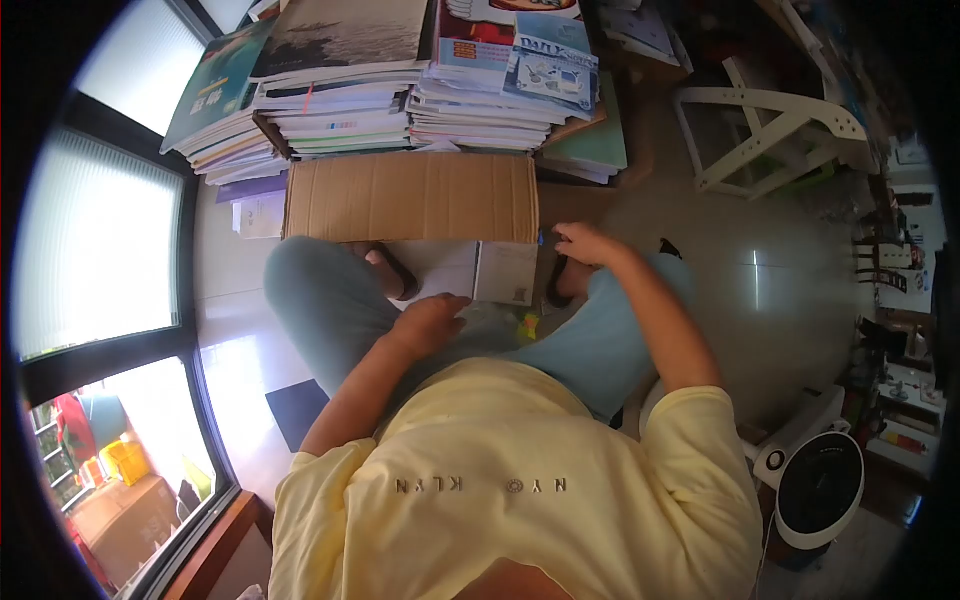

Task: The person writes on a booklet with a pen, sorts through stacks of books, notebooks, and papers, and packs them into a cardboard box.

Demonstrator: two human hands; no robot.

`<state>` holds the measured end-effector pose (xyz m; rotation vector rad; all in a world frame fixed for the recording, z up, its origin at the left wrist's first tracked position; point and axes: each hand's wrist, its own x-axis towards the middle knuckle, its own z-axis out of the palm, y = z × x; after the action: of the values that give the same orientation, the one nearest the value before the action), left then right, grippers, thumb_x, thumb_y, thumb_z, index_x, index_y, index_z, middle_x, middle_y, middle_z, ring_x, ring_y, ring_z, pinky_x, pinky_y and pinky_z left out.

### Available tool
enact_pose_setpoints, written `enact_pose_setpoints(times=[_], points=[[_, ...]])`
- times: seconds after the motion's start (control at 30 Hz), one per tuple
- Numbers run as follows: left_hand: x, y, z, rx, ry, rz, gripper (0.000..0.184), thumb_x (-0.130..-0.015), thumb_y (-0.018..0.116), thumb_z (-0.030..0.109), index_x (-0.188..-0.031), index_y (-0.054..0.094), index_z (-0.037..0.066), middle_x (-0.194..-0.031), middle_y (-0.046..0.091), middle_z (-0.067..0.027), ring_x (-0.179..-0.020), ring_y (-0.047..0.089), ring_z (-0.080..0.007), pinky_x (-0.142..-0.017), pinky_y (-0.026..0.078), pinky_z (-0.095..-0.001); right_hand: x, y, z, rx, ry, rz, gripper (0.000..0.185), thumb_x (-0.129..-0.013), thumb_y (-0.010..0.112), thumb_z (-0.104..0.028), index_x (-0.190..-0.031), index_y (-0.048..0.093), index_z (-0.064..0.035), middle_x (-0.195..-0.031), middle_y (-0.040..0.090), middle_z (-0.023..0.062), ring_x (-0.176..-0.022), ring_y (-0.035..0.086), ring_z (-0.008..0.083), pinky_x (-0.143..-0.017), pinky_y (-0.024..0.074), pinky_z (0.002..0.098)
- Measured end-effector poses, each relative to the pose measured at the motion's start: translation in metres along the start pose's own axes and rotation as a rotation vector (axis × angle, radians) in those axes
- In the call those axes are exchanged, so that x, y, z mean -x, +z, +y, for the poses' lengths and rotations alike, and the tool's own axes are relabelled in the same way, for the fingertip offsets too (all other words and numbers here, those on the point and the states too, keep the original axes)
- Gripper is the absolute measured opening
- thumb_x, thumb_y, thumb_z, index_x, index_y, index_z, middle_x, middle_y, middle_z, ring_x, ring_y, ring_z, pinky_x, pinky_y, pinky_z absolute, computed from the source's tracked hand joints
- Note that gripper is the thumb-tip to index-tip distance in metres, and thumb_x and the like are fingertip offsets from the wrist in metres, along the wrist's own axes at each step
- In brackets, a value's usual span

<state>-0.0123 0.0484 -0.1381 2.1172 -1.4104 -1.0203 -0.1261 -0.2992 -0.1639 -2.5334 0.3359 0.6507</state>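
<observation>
My left hand hovers over my lap, fingers loosely bent and a little apart, with nothing visible in it. Beyond my right knee's inner side, my right hand is held near the right corner of a cardboard flap, its fingers slightly apart and nothing seen between them. A small blue spot shows at that corner. Behind the flap, stacked books and magazines rise, with a light blue booklet on top. A pale box or packet lies on the floor between my feet.
At the left is a window with a dark frame. A white slatted frame lies at the upper right. A round black-faced device stands at the lower right. A dark flat sheet lies beside my left leg.
</observation>
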Motion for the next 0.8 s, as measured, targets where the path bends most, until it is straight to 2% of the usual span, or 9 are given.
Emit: enact_pose_setpoints(times=[0.2,0.3,0.33,0.4,0.43,0.47,0.5,0.67,0.8], points=[[-0.008,-0.011,-0.019,0.29,0.115,0.287,0.043,-0.085,0.062,0.018,-0.125,0.053,0.004,-0.125,0.054,-0.02,-0.117,0.051,-0.036,-0.099,0.04,-0.0409,-0.036,0.044,-0.012,-0.173,0.178,-0.148,0.048,-0.084,0.063,-0.03,-0.122,0.055,-0.0014,-0.102,0.065,0.0183,-0.09,0.064,0.0277,-0.077,0.0497,0.0356],[-0.002,-0.045,-0.027,0.106,0.039,0.467,0.044,-0.084,0.062,0.013,-0.125,0.052,-0.002,-0.116,0.058,-0.0202,-0.095,0.057,-0.0299,-0.087,0.045,-0.037,-0.071,0.125,0.02,-0.38,0.306,-0.201,0.054,-0.083,0.062,-0.033,-0.124,0.053,-0.0001,-0.111,0.063,0.0186,-0.097,0.063,0.0261,-0.082,0.0492,0.0323],[-0.002,-0.056,-0.033,0.29,-0.046,0.337,0.047,-0.084,0.062,0.016,-0.127,0.051,0.0,-0.121,0.056,-0.0217,-0.114,0.051,-0.0369,-0.097,0.039,-0.0394,-0.087,0.152,0.01,-0.222,0.225,-0.143,0.047,-0.086,0.054,-0.028,-0.125,0.053,-0.0024,-0.119,0.059,0.0183,-0.105,0.06,0.0291,-0.087,0.0481,0.0374],[0.002,-0.068,-0.043,0.523,-0.051,0.255,0.048,-0.082,0.061,0.01,-0.129,0.05,0.001,-0.113,0.058,-0.0192,-0.1,0.055,-0.0314,-0.091,0.042,-0.0387,-0.094,0.165,-0.017,0.012,0.095,-0.2,0.042,-0.088,0.042,-0.024,-0.12,0.057,-0.002,-0.12,0.058,0.0215,-0.112,0.057,0.0331,-0.094,0.0453,0.0416],[0.0,-0.065,-0.053,0.757,0.034,0.213,0.044,-0.085,0.059,0.005,-0.128,0.051,-0.001,-0.11,0.061,-0.0148,-0.1,0.057,-0.0232,-0.089,0.045,-0.0343,-0.096,0.178,-0.047,-0.624,0.453,-0.122,0.035,-0.082,0.051,-0.017,-0.112,0.063,-0.0039,-0.116,0.061,0.0183,-0.106,0.06,0.0333,-0.087,0.0504,0.0436],[-0.003,-0.066,-0.055,0.846,-0.05,0.156,0.04,-0.088,0.058,0.002,-0.127,0.051,-0.003,-0.108,0.062,-0.0101,-0.103,0.057,-0.0169,-0.09,0.046,-0.0301,-0.099,0.173,-0.059,-0.002,0.144,-0.225,0.035,-0.083,0.051,-0.018,-0.113,0.062,-0.0029,-0.119,0.059,0.0214,-0.111,0.058,0.0328,-0.091,0.0478,0.0445],[-0.003,-0.077,-0.039,0.723,-0.093,0.14,0.037,-0.091,0.056,0.002,-0.127,0.051,-0.006,-0.109,0.063,-0.0075,-0.105,0.057,-0.0141,-0.092,0.045,-0.0288,-0.09,0.159,-0.08,0.056,0.107,-0.305,0.033,-0.081,0.055,-0.017,-0.11,0.062,-0.0023,-0.117,0.061,0.0196,-0.112,0.058,0.0319,-0.091,0.0481,0.0447],[-0.031,-0.072,-0.029,0.125,-0.027,0.106,0.045,-0.08,0.059,0.012,-0.125,0.054,0.004,-0.104,0.062,-0.0213,-0.096,0.058,-0.0398,-0.086,0.044,-0.0396,-0.087,0.167,-0.1,-0.019,-0.001,-0.355,0.041,-0.08,0.058,-0.022,-0.116,0.059,-0.0021,-0.117,0.061,0.0196,-0.11,0.058,0.0334,-0.093,0.0468,0.0437],[-0.023,-0.065,-0.022,-0.128,-0.027,0.138,0.043,-0.082,0.059,0.013,-0.124,0.055,0.004,-0.107,0.062,-0.0213,-0.099,0.059,-0.0381,-0.086,0.043,-0.0436,-0.072,0.148,-0.097,0.028,-0.022,-0.25,0.042,-0.08,0.059,-0.024,-0.116,0.058,-0.0024,-0.117,0.06,0.0205,-0.11,0.058,0.0352,-0.093,0.0459,0.0448]])
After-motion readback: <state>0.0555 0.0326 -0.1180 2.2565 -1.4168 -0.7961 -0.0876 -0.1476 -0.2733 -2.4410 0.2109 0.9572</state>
